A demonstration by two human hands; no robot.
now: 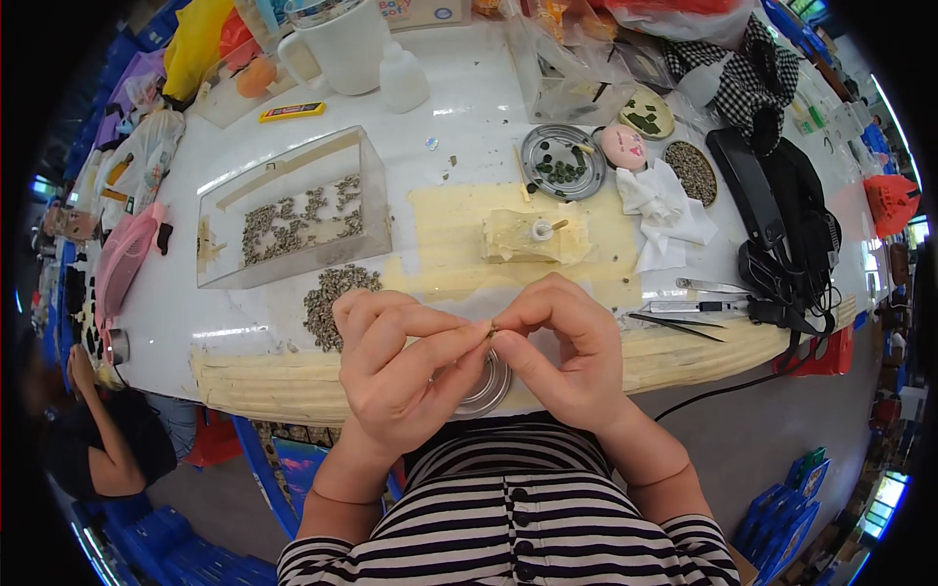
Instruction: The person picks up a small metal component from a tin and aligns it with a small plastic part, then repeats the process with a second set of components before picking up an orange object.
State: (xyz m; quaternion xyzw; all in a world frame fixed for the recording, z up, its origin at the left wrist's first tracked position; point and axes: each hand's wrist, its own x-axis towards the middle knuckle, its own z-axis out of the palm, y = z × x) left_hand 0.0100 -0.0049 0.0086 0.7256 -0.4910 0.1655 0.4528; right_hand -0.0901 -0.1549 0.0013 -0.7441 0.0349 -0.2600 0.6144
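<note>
My left hand (405,361) and my right hand (567,342) meet fingertip to fingertip over the table's near edge. Both pinch at one tiny dark piece (491,333), too small to name and mostly covered by the fingers. Under them a round clear dish (486,396) shows in part. Left of my left hand lies a heap of small grey-brown pieces (337,301). Beyond my hands stands a tape-covered block (508,239) with a small peg on top. Tweezers (684,327) and a craft knife (699,307) lie to the right.
A clear box (376,210) with scattered small pieces stands at left. Farther right are a round dish (532,146) of dark green bits, a bowl of pieces (691,174), crumpled tissue (669,210) and a black bag (796,195). A white mug (347,49) and bottle (403,78) stand behind.
</note>
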